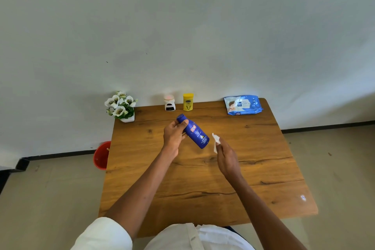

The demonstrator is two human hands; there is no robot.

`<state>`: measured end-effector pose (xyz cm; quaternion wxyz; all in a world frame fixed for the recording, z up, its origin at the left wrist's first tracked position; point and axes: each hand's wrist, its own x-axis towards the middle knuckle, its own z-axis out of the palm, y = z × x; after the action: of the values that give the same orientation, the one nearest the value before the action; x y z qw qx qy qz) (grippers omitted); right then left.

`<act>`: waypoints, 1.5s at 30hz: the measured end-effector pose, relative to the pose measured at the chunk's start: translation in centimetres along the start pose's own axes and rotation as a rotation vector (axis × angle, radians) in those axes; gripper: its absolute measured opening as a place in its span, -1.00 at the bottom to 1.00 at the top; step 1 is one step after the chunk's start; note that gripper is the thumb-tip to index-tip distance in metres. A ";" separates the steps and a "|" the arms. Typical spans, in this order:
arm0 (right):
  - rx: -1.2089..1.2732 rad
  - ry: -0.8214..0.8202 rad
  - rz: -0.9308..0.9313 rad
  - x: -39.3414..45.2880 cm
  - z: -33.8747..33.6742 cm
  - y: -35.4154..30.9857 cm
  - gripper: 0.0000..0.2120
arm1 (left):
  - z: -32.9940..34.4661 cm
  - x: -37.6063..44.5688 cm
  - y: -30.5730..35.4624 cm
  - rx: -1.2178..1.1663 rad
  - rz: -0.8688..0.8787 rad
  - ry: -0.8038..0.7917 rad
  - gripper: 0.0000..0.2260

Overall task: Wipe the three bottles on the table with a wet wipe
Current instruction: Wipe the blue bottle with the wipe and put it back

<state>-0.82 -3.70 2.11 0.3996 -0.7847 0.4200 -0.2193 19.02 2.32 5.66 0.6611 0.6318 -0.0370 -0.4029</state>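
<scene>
So the left hand [174,135] has the blue bottle [195,133] up off the wooden table [263,158], middle of the frame; its grip is closed around the upper part, cap pointing up-left, base tilted down-right. The right hand [226,158] sits just right of it, fingers pinched on a small crumpled white wet wipe [216,141]; the wipe is near the bottle's base but apart from it. The other two bottles stand upright at the table's far edge by the wall: a white bottle [169,103] with a pinkish top and a yellow bottle [188,102] side by side. Blue wipes pack [243,105] lies upper right; flower pot [122,106] at the upper-left corner; red bucket [102,155] on the floor to the left.
</scene>
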 end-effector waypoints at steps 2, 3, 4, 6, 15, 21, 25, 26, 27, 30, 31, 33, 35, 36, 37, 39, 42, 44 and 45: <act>0.052 -0.022 0.074 1.3 0.4 -1.4 -0.65 | 0.4 -0.1 -0.2 0.032 0.005 -0.028 -0.77; 0.045 -0.065 0.063 1.9 0.6 -2.1 -0.64 | 0.7 -0.2 -0.3 0.053 0.008 -0.039 -0.77; 0.010 -0.115 0.028 2.4 0.9 -2.6 -0.64 | 0.9 -0.2 -0.4 0.068 0.010 -0.051 -0.78; -0.091 -0.214 -0.019 3.0 1.7 -3.5 -0.57 | 1.2 -0.2 -0.4 0.070 0.019 -0.081 -0.83; -0.283 -0.127 0.043 2.5 3.4 -3.1 -0.30 | 1.1 0.6 -0.6 0.050 -0.047 -0.157 -0.79; -0.237 -0.140 0.092 3.3 3.0 -2.3 -0.38 | 2.3 1.9 -0.7 0.163 0.009 -0.198 -0.77; -0.209 -0.173 0.101 4.6 2.3 -1.3 -0.42 | 3.0 3.1 -0.7 0.254 0.047 -0.259 -0.75; -0.208 -0.179 0.097 5.0 2.2 -1.1 -0.43 | 3.2 3.4 -0.6 0.270 0.054 -0.275 -0.76; -0.201 -0.184 0.096 5.3 2.1 -0.9 -0.43 | 3.3 3.7 -0.6 0.284 0.060 -0.289 -0.77; -0.169 -0.197 0.093 6.1 2.0 -0.3 -0.43 | 3.6 4.6 -0.3 0.310 0.059 -0.334 -0.79; -0.163 -0.204 0.096 6.4 1.9 -0.1 -0.44 | 3.7 4.9 -0.3 0.319 0.055 -0.349 -0.80; -0.153 -0.217 0.107 7.1 1.7 0.3 -0.46 | 4.0 5.6 -0.2 0.343 0.046 -0.373 -0.80; -0.145 -0.220 0.115 7.8 1.6 0.8 -0.49 | 4.3 6.2 -0.2 0.365 0.041 -0.394 -0.78; -0.140 -0.218 0.121 8.0 1.5 1.1 -0.49 | 4.5 6.6 -0.3 0.374 0.035 -0.405 -0.76; -0.134 -0.213 0.131 8.3 1.5 1.4 -0.47 | 4.6 6.9 -0.2 0.385 0.023 -0.414 -0.74; -0.127 -0.193 0.147 8.8 1.5 2.0 -0.44 | 5.0 7.7 -0.1 0.416 -0.012 -0.421 -0.69; -0.160 -0.163 0.124 9.6 1.7 2.3 -0.38 | 6.1 8.6 0.1 0.422 -0.042 -0.359 -0.63; -0.129 -0.179 0.118 10.3 1.8 2.6 -0.41 | 7.0 9.3 0.2 0.404 -0.040 -0.287 -0.63; -0.076 -0.193 0.125 10.7 1.7 2.7 -0.49 | 7.3 9.6 0.2 0.397 -0.034 -0.272 -0.66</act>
<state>4.94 -12.72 -0.99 0.4211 -0.7891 0.4355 -0.1014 21.54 -9.13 2.87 0.5059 0.6899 -0.1934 -0.4804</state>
